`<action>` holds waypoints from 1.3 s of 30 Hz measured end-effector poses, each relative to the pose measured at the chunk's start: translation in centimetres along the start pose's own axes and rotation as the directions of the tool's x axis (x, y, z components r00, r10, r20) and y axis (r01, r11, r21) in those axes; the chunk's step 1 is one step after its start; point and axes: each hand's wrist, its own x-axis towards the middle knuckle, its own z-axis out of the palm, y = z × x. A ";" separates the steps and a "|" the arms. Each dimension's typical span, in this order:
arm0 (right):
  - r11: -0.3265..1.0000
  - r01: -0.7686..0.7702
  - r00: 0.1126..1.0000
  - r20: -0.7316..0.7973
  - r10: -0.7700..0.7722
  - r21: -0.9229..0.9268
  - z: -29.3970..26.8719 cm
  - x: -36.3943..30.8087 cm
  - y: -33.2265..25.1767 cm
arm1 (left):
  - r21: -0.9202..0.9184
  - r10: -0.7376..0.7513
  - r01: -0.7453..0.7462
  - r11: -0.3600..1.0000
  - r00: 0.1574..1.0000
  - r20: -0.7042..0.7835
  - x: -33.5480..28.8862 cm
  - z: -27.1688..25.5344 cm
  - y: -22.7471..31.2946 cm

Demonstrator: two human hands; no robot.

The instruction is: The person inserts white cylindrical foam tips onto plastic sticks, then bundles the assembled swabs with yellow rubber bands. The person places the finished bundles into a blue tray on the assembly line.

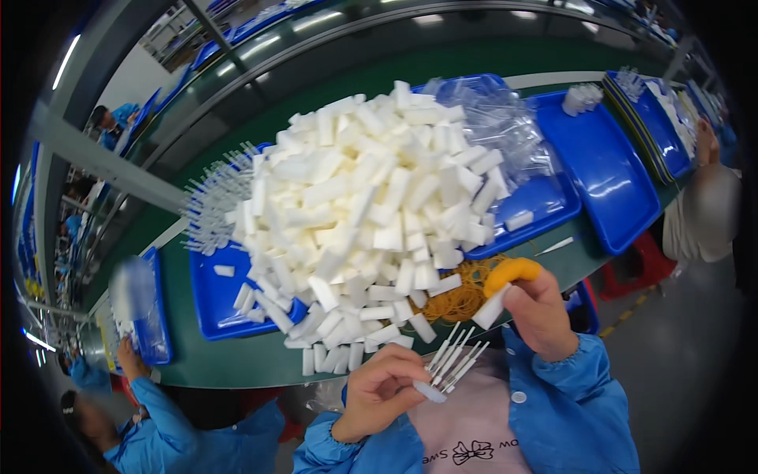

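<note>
My left hand (385, 389) is closed around a small bundle of thin white and clear plastic sticks (455, 362). Their slim tips fan out toward the upper right. My right hand (545, 312), with orange-yellow covers (512, 272) on its fingers, pinches a white foam block (492, 309) just above those tips. Block and sticks look apart. In front of both hands rises a big heap of similar white foam pieces (371, 189). Between heap and right hand lies a tangle of tan rubber bands (466, 294).
Around the heap lie a blue tray (209, 296) at left, clear plastic sticks (221, 197) and clear bags (501, 126). A second blue tray (604, 178) stands to the right. A co-worker in blue (170, 426) sits at left, another person (707, 205) at right.
</note>
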 end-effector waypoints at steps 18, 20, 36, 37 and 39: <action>0.992 -0.003 0.988 0.155 0.023 -0.127 -0.7 -0.2 -0.3 | 0.481 0.019 -0.021 0.876 1.000 0.009 0.6 -0.4 0.1; 0.965 0.108 0.977 0.203 -0.059 -0.238 -1.5 -0.1 -0.2 | 0.403 -0.020 0.075 0.912 0.990 -0.139 0.5 0.3 0.0; 0.974 0.157 0.971 0.206 -0.122 -0.163 0.0 -1.5 0.5 | 0.421 0.100 -0.069 0.904 0.994 -0.050 2.1 0.7 -0.8; 0.975 0.159 0.974 0.189 -0.129 -0.156 0.2 -1.7 0.7 | 0.428 0.103 -0.070 0.901 0.993 -0.054 2.2 0.7 -0.8; 0.960 0.206 0.965 0.200 -0.167 -0.189 0.3 -1.8 1.0 | 0.444 0.109 -0.071 0.893 0.992 -0.062 2.1 0.7 -0.8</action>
